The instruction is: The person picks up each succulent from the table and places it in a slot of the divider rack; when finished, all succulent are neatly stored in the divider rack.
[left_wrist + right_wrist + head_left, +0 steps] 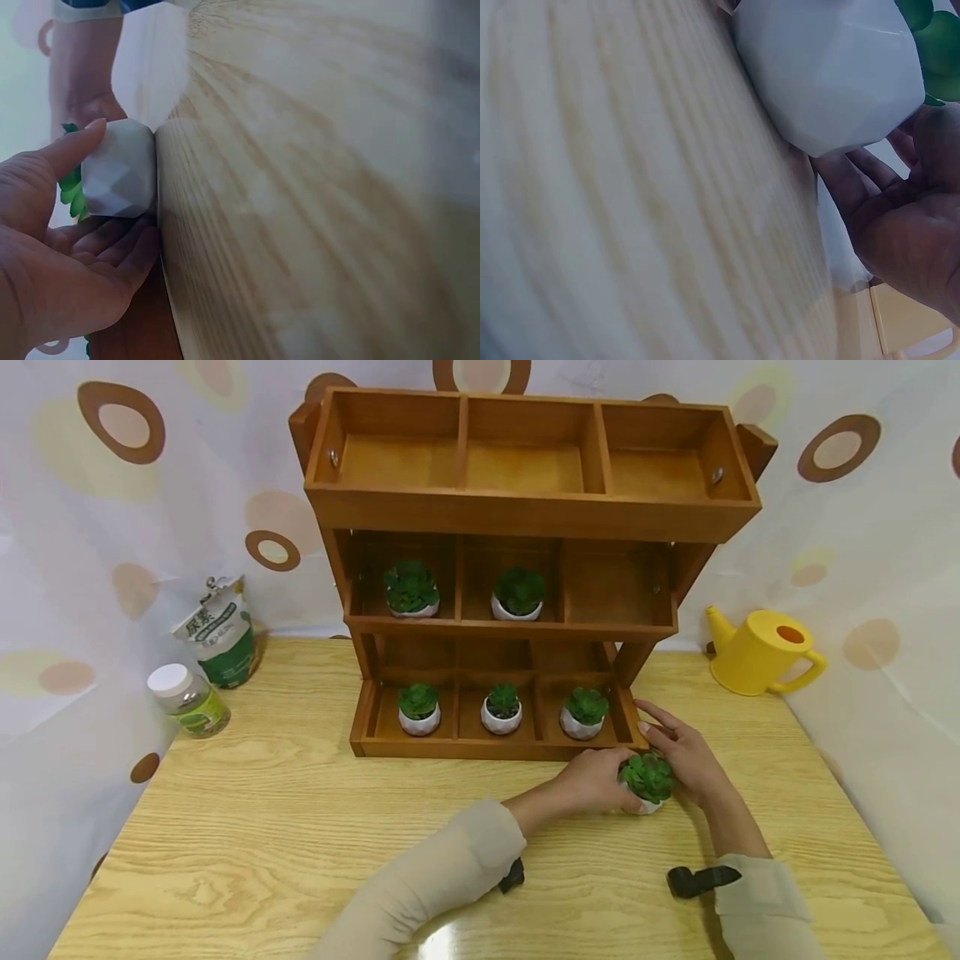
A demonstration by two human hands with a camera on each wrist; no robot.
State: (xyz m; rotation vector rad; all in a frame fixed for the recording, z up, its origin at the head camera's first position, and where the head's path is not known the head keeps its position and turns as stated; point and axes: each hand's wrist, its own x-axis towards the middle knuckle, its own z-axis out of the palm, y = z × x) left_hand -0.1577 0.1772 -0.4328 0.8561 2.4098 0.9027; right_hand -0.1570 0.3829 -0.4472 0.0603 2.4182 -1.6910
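My left hand [596, 779] holds a potted succulent [648, 778] near the front right corner of the wooden shelf [480, 749]. In the left wrist view, the thumb lies on the faceted white pot [120, 169] and the fingers curl under its other side, close to the tabletop. Just right of this plant, my right hand [686, 758] has its index finger and thumb extended at the shelf's right end. The right wrist view shows the fingers of that hand [907, 217] loosely bent beside the white pot [832, 75].
Three potted succulents fill the bottom tier, including one at its right [583, 712]; two more, such as the left one [412, 587], sit in the middle tier. A yellow watering can [761, 652] stands right. A lidded jar [189, 700] and a clipped pouch [220, 633] stand left.
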